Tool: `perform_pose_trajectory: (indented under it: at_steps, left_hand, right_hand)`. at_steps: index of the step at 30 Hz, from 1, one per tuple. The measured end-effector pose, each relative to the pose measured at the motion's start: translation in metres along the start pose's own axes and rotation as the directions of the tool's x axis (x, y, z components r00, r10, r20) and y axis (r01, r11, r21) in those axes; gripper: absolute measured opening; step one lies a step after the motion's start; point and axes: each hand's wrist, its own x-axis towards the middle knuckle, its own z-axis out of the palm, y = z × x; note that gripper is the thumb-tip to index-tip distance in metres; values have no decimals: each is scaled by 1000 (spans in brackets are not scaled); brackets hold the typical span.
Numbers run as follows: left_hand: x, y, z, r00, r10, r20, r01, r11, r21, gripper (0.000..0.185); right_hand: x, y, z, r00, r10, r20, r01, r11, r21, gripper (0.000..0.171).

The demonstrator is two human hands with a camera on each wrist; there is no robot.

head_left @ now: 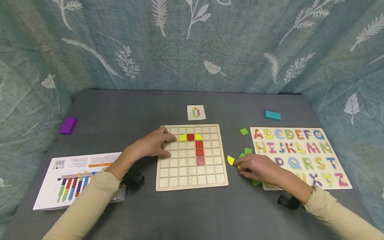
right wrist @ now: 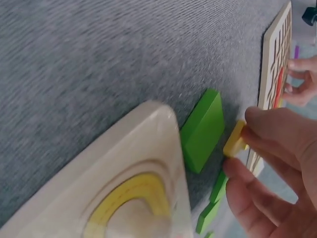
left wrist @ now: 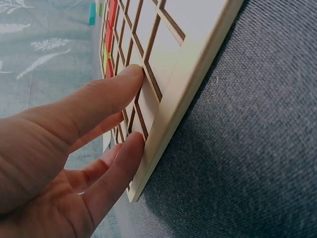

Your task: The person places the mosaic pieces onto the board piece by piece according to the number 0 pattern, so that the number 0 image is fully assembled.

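Note:
A square wooden grid board (head_left: 192, 188) lies mid-table. In its cells sit two yellow quarter-round pieces (head_left: 198, 137), a red square (head_left: 190, 137) between them, and a column of three red squares (head_left: 199, 152) down the right. My left hand (head_left: 154, 143) rests at the board's left edge, thumb and fingers spread over the outer cells. Off to the right, my right hand (head_left: 258, 168) pinches a small yellow piece (right wrist: 235, 140) between thumb and fingertips, its shape partly hidden. Another yellow quarter-round (head_left: 230, 160) lies just left of those fingertips. Green squares (right wrist: 203, 131) lie around the hand.
A pattern card (head_left: 196, 112) lies behind the grid board. The alphabet puzzle board (head_left: 336, 166) is at right, partly under my right forearm. A teal block (head_left: 272, 115) and a loose green square (head_left: 244, 131) lie behind. At left are a white box (head_left: 48, 186) and a purple block (head_left: 68, 125).

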Motion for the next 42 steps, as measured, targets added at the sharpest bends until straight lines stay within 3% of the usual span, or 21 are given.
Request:
perform_pose_trajectory:
  at_steps: [8, 17, 24, 34, 42]
  left_hand:
    - [0, 0, -3, 1000, -9, 7, 9, 1000, -6, 52]
    - [2, 1, -3, 1000, 19, -4, -19, 1000, -3, 52]
    - [2, 1, -3, 1000, -3, 12, 3, 1000, -3, 53]
    - [0, 1, -3, 1000, -18, 16, 18, 1000, 3, 54]
    - [-1, 0, -1, 1000, 7, 7, -7, 1000, 4, 52]
  right_hand:
    - [-3, 10, 1, 998, -68, 1, 68, 992, 102, 8]
    - [-3, 13, -3, 998, -55, 17, 52, 989, 139, 13]
    - [-1, 15, 0, 995, -98, 1, 96, 979, 181, 16]
    - [-1, 18, 6, 988, -151, -42, 156, 972, 175, 21]
    - [0, 15, 7, 990, -135, -28, 137, 981, 136, 22]
